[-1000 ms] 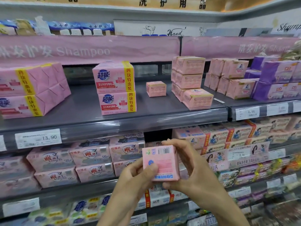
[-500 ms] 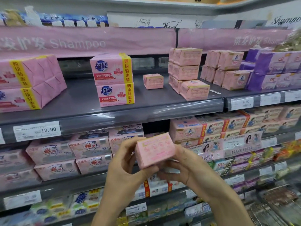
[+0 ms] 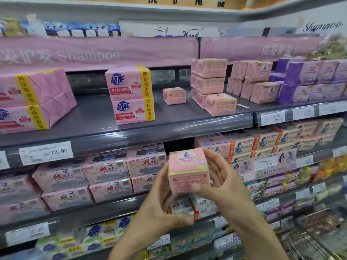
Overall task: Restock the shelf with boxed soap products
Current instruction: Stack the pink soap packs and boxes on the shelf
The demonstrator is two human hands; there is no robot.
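Right grip (image 3: 225, 184) is clamped on 1 pink soap box (image 3: 188, 171), held in mid-air before the shelving, low in the view at about 6 o'clock. Its thumb presses the lower front face and its fingers wrap the box's right side. Opposite it, the left grip (image 3: 159, 207) curls its fingers against the box's left side. Its thumb lies below the box at 6 o'clock, apart from it. The box is tipped so that both its printed top and its front face show.

Just behind, at 9 o'clock from the held box, pink packs marked 120 (image 3: 105, 173) fill a lower shelf in 2 layers. At 2 o'clock from it, packs printed with a blue figure (image 3: 242, 145) crowd together.

Farther up, at 12 o'clock, the grey shelf (image 3: 187, 122) carries 1 matching pink box (image 3: 174, 95) standing alone, well apart from the held one. At that box's 3 o'clock is a stack of like boxes (image 3: 210, 84), 3 high, with a front box (image 3: 220, 105) near the shelf edge. At its 9 o'clock stand 2 stacked blue-logo packs (image 3: 131, 94) with yellow bands, and beyond them larger pink packs (image 3: 33, 100). Past the stack at 3 o'clock come pink wrapped packs (image 3: 257, 81), then purple packs (image 3: 309, 81).

Price tags on the shelf rail read 13.90 (image 3: 46, 152) and 6.90 (image 3: 273, 117). Farthest, at 12 o'clock, hangs a pink banner (image 3: 93, 53) reading Shampoo.
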